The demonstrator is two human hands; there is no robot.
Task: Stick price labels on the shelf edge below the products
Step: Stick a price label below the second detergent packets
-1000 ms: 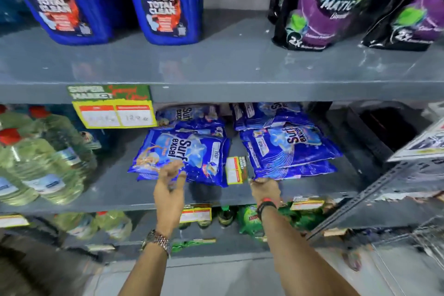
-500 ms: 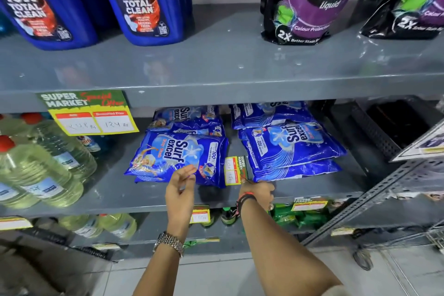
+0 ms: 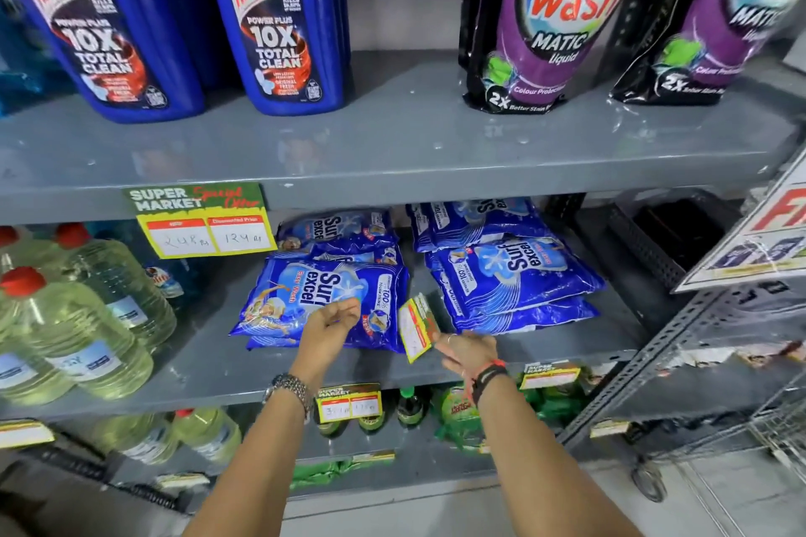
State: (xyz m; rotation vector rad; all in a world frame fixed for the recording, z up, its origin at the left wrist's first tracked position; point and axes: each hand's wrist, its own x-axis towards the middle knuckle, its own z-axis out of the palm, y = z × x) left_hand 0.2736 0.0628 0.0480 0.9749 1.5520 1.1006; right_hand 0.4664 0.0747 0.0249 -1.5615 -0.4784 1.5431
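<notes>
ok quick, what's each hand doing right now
Left hand: fingers pinched together over the Surf Excel packet; cannot tell if holding anything.
Right hand: holding the price label.

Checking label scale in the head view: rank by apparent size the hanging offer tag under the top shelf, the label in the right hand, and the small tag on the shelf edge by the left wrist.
1. Offer tag, clearly largest.
2. Label pinched in the right hand and small tag beside the left hand wrist: look alike; the label is tilted, so not ranked.
</notes>
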